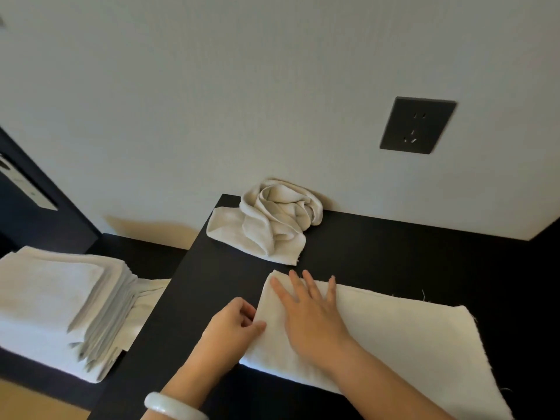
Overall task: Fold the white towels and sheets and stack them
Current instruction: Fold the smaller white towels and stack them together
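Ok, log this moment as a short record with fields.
left hand: pinches the left edge of the flat towel
right hand: pressed flat on that towel, fingers spread
crumpled towel: unfolded, at the back edge of the table
folded stack: left of the table, lower down

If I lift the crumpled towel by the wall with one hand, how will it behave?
The crumpled towel is probably floppy: it lies in soft loose folds and would likely unfurl and hang. It looks thin, so probably light.
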A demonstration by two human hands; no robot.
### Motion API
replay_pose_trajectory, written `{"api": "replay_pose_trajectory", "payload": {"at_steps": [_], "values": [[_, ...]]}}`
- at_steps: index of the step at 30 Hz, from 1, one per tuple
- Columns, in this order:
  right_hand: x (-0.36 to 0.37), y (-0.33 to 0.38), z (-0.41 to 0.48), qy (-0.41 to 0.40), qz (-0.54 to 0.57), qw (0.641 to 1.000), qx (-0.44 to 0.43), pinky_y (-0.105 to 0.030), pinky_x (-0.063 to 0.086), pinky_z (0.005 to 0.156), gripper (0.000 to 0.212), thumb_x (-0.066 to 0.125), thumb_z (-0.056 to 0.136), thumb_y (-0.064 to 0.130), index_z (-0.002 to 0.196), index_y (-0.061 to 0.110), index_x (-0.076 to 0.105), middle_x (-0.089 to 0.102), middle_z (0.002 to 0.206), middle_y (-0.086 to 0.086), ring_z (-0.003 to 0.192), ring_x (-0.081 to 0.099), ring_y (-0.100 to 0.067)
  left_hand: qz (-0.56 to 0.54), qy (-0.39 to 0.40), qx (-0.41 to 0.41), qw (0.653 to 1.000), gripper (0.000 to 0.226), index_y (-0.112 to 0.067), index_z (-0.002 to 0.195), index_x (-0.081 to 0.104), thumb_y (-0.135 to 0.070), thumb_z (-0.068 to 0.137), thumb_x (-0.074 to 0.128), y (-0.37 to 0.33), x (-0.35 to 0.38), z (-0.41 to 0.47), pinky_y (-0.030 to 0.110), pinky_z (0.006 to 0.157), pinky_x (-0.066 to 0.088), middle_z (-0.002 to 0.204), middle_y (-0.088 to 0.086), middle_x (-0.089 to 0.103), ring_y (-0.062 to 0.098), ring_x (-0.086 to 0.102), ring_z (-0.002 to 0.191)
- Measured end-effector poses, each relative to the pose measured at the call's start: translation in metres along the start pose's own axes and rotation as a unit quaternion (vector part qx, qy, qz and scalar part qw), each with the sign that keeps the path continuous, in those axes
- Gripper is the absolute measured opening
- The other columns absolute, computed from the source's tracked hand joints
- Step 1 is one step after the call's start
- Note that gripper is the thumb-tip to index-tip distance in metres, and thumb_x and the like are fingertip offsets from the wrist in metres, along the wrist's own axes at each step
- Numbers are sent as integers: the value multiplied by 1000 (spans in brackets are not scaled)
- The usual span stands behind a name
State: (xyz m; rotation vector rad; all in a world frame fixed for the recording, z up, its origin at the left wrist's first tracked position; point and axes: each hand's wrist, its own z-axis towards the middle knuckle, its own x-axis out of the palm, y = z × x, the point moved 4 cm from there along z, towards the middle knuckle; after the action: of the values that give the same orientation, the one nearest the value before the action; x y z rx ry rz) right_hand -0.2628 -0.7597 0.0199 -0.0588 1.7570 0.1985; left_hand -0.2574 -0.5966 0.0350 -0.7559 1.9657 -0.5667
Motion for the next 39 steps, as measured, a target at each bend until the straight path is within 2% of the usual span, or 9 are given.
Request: {"api": "replay_pose_trajectory", "payload": {"at_steps": [8,13,16,19,21,24,27,33,39], "values": [[16,16,1,-53,-24,997,57,-73,-14,107,66,-9,87,63,148,42,-22,-6,165,-14,150,-4,-41,38,-46,23,998,14,-35,93,48,-30,94,61,6,-1,-29,15,53,42,86,-4,63,8,62,72],[16,19,2,-40,-11,997,62,-70,-15,109,67,-8,87,63,150,42,-18,-6,165,-13,151,-2,-40,152,-128,119,973,14,-25,108,45,-19,97,52,-3,7,-43,24,84,48,109,-7,52,11,57,98],[9,17,3,-60,36,996,56,-61,-12,117,60,12,100,50,155,35,-8,-3,166,-7,153,-4,-29,209,-186,230,932,44,-17,136,42,-9,94,51,-30,17,-41,22,107,33,135,-2,42,11,43,123],[-7,3,-7,-161,231,953,110,-38,-7,123,53,30,106,22,157,23,14,10,166,3,152,0,-10,127,-139,262,947,49,-11,149,32,-12,101,43,-51,31,-29,15,114,18,154,1,33,10,31,141],[-6,-6,-24,-184,241,943,135,-31,-10,121,52,29,106,19,156,19,18,10,165,2,152,-2,-9,183,-85,301,932,55,-13,156,18,-24,105,35,-54,52,-20,14,117,-3,163,1,15,11,10,150],[11,-16,-53,-124,98,983,97,-36,-19,119,58,7,103,35,158,20,-1,-11,165,1,150,-19,-13,379,-86,316,866,59,-24,156,-10,-42,102,5,-39,75,-10,38,120,-17,163,-3,-17,15,-23,148],[19,-55,-76,-98,64,986,117,-35,-19,119,62,12,103,48,157,27,-9,-19,162,9,144,-25,-4,391,-106,292,866,65,-29,151,-22,-47,89,-20,-33,79,-5,43,120,-16,161,-6,-25,15,-25,147],[23,-152,-132,-103,46,962,247,-27,-27,114,66,2,95,59,150,31,-21,-21,160,13,140,-32,1,383,-108,287,871,66,-32,148,-29,-51,85,-23,-33,77,-4,43,120,-15,157,-10,-31,14,-27,146],[31,-191,-154,-84,84,956,269,-31,-19,118,69,-6,88,67,148,38,-24,-26,160,17,142,-32,-1,373,-105,293,874,66,-33,150,-24,-52,87,-18,-34,78,-5,43,119,-16,158,-10,-28,14,-26,146]]}}
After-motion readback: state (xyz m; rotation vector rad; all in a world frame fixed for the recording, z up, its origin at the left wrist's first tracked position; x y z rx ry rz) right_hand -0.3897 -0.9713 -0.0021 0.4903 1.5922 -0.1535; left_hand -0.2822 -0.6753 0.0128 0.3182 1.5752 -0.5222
